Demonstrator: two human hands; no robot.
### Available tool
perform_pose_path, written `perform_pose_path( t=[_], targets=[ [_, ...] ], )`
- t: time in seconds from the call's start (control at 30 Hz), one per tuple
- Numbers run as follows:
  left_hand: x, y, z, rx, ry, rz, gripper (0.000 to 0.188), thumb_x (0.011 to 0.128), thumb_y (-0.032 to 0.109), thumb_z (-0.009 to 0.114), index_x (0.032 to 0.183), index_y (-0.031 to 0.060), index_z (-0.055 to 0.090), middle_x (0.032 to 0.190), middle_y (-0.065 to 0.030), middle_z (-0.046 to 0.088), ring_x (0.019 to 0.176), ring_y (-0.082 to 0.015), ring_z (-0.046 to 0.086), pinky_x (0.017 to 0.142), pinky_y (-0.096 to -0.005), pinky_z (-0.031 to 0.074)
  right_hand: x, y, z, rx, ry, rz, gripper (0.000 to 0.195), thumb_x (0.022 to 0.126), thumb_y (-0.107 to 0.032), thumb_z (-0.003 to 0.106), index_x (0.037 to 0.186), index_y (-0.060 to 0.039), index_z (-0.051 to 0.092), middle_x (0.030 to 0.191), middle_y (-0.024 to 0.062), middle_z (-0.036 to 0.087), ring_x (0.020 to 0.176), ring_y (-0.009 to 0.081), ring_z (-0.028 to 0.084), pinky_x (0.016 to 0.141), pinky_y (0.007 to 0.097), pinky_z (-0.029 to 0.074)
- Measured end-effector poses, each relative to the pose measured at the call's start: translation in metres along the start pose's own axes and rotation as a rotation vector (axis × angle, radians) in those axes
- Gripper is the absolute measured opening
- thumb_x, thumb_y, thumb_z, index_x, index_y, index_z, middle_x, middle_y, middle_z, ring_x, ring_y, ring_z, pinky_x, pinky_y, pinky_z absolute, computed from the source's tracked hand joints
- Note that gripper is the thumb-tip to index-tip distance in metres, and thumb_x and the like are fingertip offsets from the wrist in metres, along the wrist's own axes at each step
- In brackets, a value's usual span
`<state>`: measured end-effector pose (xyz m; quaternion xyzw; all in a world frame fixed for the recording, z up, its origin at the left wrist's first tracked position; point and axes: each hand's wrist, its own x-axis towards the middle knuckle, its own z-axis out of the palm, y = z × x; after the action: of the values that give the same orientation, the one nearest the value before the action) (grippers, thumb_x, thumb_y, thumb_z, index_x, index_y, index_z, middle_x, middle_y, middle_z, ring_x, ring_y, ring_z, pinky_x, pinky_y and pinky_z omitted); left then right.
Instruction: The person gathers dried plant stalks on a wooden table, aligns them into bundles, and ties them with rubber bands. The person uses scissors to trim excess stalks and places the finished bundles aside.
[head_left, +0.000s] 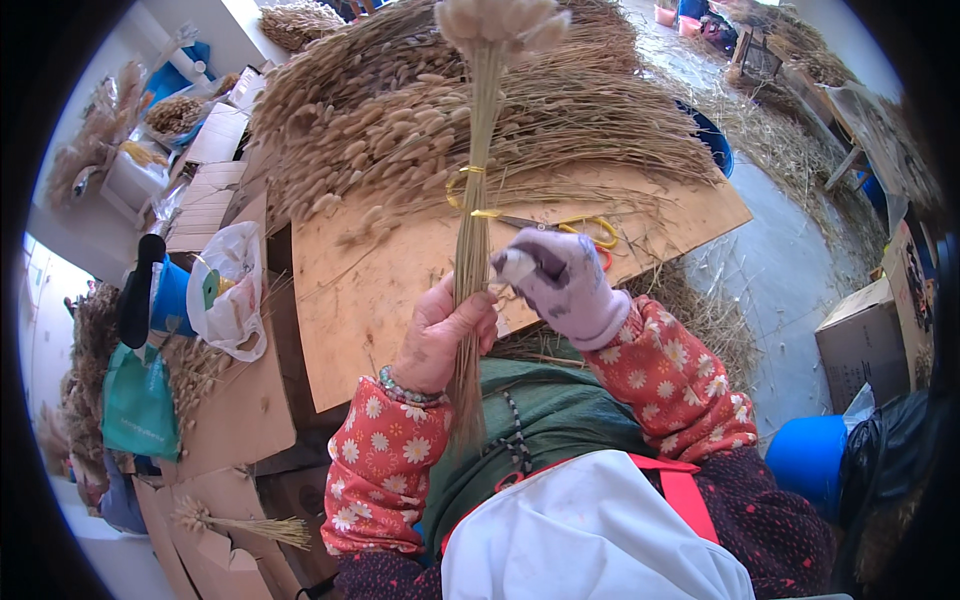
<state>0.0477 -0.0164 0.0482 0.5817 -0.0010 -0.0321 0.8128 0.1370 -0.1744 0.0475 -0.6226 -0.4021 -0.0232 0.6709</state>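
Observation:
My bare left hand is closed around the lower stems of an upright bundle of dried bunny-tail grass, its fluffy heads at the top. A gold twist tie circles the stems above the hand, with a loop standing out to the left and another band lower down. Just right of the stems is my right hand in a pale lilac glove, fingers curled and something white around the thumb tip. Whether it pinches anything is unclear. Behind it, scissors with yellow handles lie on the wooden board, beside a red handle.
Loose bunny-tail grass is heaped across the board's far side. On the left are a white plastic bag, a blue container and a small tied bundle on cardboard. A blue bucket and a cardboard box stand at right.

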Motion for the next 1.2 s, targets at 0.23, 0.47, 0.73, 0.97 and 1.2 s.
perform_pose_path(
  t=[0.23, 0.47, 0.73, 0.97, 1.2],
  targets=[
    [-0.001, 0.006, -0.007, -0.018, 0.089, 0.065, 0.02, 0.096, 0.023, 0.056, 0.101, 0.0044, 0.055, 0.077, -0.0052, 0.059, 0.062, -0.0117, 0.053, 0.057, -0.0233, 0.044, -0.024, -0.024, 0.007, -0.13, -0.482, -0.025, 0.015, 0.084, -0.018, 0.066, 0.081, -0.0046, 0.06, 0.064, 0.0112, 0.056, 0.055, 0.0251, 0.055, 0.052, 0.0343, 0.043],
    [-0.003, 0.01, -0.01, 0.111, 0.108, 0.126, 0.015, 0.096, 0.018, 0.055, 0.1, 0.0036, 0.055, 0.072, -0.0025, 0.055, 0.06, -0.0104, 0.052, 0.057, -0.0231, 0.043, -0.009, -0.018, -0.002, -0.022, -0.469, 0.22, 0.029, 0.081, -0.025, 0.072, 0.102, -0.0052, 0.064, 0.08, 0.0119, 0.067, 0.061, 0.0186, 0.062, 0.06, 0.0327, 0.049],
    [0.002, -0.008, 0.017, 0.708, 0.154, 0.219, 0.015, 0.094, 0.009, 0.055, 0.107, 0.0014, 0.053, 0.071, -0.0022, 0.055, 0.059, -0.01, 0.052, 0.055, -0.024, 0.044, 0.016, -0.019, -0.005, 0.631, 0.008, 0.547, 0.031, 0.086, -0.016, 0.068, 0.111, -0.0004, 0.058, 0.081, 0.0046, 0.065, 0.054, 0.0047, 0.052, 0.042, 0.0199, 0.037],
    [-0.001, 0.008, 0.002, 0.295, -0.173, -0.029, 0.035, 0.097, 0.028, 0.051, 0.116, -0.0006, 0.052, 0.104, -0.0095, 0.061, 0.096, -0.0168, 0.058, 0.091, -0.0332, 0.044, 0.018, -0.012, -0.013, 0.632, -0.122, 0.446, 0.023, 0.088, -0.011, 0.062, 0.109, -0.0019, 0.059, 0.084, 0.0039, 0.065, 0.057, 0.0044, 0.053, 0.045, 0.0176, 0.037],
    [-0.005, 0.007, 0.005, 0.08, -0.243, -0.08, 0.027, 0.095, 0.021, 0.055, 0.111, -0.0008, 0.053, 0.085, -0.0056, 0.057, 0.078, -0.0161, 0.057, 0.076, -0.0303, 0.047, 0.02, -0.024, -0.015, 0.69, -0.204, 0.444, 0.023, 0.088, -0.011, 0.061, 0.109, -0.0003, 0.059, 0.084, 0.0063, 0.064, 0.062, 0.0063, 0.055, 0.046, 0.0177, 0.036]
  ],
)
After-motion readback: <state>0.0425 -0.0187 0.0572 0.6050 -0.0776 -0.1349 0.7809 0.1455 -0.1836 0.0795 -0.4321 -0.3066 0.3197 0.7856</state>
